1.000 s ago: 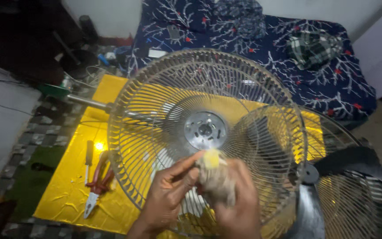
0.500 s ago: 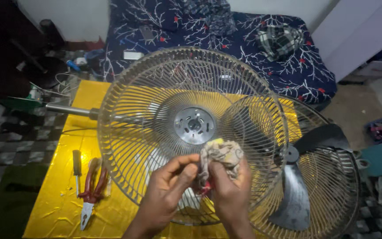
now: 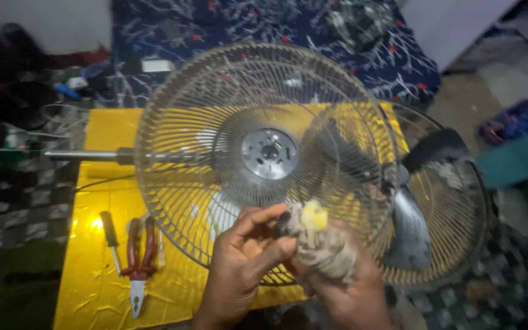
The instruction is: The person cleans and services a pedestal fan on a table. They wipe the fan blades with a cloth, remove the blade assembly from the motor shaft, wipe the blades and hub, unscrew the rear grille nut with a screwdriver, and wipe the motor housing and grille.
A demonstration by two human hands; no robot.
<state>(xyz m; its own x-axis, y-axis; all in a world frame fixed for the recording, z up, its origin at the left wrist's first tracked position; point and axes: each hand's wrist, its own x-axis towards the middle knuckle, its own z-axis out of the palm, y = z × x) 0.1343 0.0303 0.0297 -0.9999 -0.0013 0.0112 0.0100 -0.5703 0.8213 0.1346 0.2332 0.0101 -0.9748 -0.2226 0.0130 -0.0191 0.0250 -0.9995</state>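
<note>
Over a round wire fan guard (image 3: 264,153), the left hand (image 3: 242,269) pinches a small dark part (image 3: 283,223) against the grimy rag (image 3: 322,247) bunched in the right hand (image 3: 352,293); it could slip through the wires.

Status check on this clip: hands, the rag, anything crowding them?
Left hand pinching rag's edge. Right hand shut on rag. Fan grille right behind; pliers lie apart.
</note>
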